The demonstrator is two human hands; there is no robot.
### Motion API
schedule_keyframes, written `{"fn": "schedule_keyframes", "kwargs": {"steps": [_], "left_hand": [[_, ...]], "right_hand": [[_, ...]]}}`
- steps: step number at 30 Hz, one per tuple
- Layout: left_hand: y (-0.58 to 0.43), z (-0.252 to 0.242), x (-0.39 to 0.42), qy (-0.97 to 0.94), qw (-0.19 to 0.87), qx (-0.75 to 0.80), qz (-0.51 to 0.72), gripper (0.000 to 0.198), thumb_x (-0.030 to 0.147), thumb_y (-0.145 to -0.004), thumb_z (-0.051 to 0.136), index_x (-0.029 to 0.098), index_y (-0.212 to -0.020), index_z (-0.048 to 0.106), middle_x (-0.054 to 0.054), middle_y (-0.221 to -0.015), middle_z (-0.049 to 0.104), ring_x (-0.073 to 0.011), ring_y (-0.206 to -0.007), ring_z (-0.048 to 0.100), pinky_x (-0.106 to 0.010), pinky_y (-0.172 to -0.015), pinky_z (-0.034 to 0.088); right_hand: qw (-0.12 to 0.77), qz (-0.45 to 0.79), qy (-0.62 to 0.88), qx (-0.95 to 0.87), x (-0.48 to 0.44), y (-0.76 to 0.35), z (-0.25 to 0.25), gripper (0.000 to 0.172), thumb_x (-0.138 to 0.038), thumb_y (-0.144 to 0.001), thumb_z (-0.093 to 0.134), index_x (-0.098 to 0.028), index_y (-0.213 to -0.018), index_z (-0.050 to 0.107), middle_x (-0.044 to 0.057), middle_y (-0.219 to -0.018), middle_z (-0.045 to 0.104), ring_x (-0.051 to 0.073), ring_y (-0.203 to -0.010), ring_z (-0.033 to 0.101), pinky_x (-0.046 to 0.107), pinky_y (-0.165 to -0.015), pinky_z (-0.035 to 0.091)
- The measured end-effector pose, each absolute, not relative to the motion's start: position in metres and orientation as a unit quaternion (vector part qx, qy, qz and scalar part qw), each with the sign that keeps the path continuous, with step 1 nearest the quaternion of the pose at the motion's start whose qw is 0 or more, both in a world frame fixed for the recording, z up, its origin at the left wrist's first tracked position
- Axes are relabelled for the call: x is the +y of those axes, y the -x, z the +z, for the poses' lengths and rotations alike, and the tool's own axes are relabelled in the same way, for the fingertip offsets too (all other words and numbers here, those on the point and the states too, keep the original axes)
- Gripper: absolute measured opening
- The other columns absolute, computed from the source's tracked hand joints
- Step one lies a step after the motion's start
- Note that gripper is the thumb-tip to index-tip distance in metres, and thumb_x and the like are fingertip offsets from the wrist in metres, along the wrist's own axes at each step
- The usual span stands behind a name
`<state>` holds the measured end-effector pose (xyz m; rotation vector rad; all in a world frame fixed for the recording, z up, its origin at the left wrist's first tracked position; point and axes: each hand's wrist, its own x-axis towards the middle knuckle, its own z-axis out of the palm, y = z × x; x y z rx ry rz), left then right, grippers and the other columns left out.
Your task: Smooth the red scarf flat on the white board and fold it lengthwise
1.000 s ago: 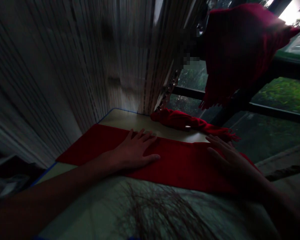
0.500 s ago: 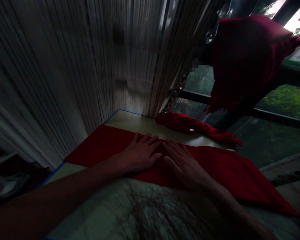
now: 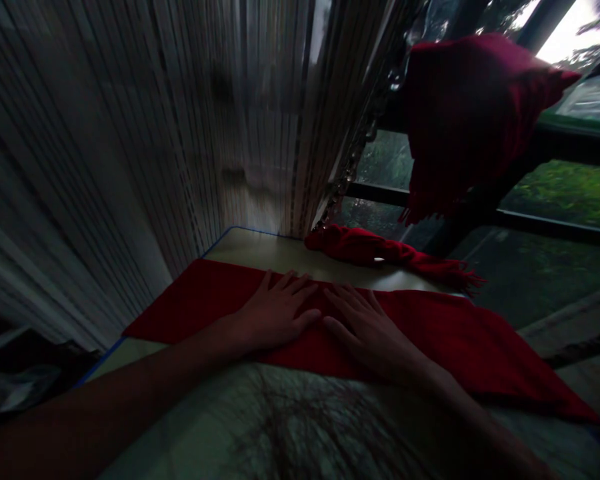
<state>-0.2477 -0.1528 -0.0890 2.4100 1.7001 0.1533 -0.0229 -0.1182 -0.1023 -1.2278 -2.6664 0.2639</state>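
A long red cloth (image 3: 445, 327), perhaps a folded scarf, lies flat across a pale table (image 3: 260, 248) with blue edging. My left hand (image 3: 280, 313) rests palm down on the cloth's middle, fingers spread. Beside it my right hand (image 3: 365, 327) also lies flat on the cloth, its fingers stretched out toward the far edge. A small gap of red fabric shows between the two hands. Behind the cloth, a twisted red fringed scarf (image 3: 395, 252) lies along the table's far side by the window.
Another red fringed scarf (image 3: 465, 127) hangs in front of the window (image 3: 560, 200) at the upper right. A pale pleated curtain (image 3: 145, 133) drops behind the table's left end. Dark hair (image 3: 310, 433) hangs into the bottom of the view, and dim clutter (image 3: 15, 380) sits at the lower left.
The camera view has shifted slightly, so the window and hanging scarf appear further left. Both hands stay flat on the cloth, in nearly the same place.
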Motion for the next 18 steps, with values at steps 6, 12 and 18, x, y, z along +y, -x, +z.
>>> {"fn": "schedule_keyframes", "kwargs": {"steps": [6, 12, 18], "left_hand": [[0.248, -0.089, -0.153, -0.814, 0.086, 0.572, 0.053, 0.070, 0.065, -0.107, 0.030, 0.027, -0.166, 0.027, -0.004, -0.174, 0.018, -0.0332, -0.162, 0.014, -0.068, -0.127, 0.009], [0.249, -0.089, -0.152, -0.816, 0.084, 0.570, 0.052, 0.072, 0.068, -0.106, 0.030, 0.028, -0.166, 0.027, -0.004, -0.174, 0.019, -0.0335, -0.162, 0.015, -0.067, -0.127, 0.010], [0.248, -0.088, -0.152, -0.814, 0.083, 0.573, 0.046, 0.072, 0.067, -0.106, 0.032, 0.029, -0.166, 0.027, -0.003, -0.175, 0.018, -0.0336, -0.162, 0.015, -0.067, -0.127, 0.011]], "right_hand": [[0.118, 0.098, 0.406, -0.901, -0.116, 0.021, -0.106, 0.070, -0.063, -0.104, 0.035, -0.024, -0.163, 0.039, 0.011, -0.172, 0.030, 0.030, -0.162, 0.017, 0.062, -0.130, 0.010], [0.121, 0.101, 0.398, -0.903, -0.112, 0.017, -0.107, 0.071, -0.061, -0.105, 0.037, -0.021, -0.163, 0.037, 0.011, -0.173, 0.029, 0.028, -0.162, 0.017, 0.059, -0.131, 0.011], [0.120, 0.113, 0.385, -0.908, -0.109, 0.010, -0.104, 0.071, -0.063, -0.104, 0.038, -0.021, -0.161, 0.042, 0.012, -0.170, 0.035, 0.028, -0.161, 0.020, 0.060, -0.131, 0.013]]}}
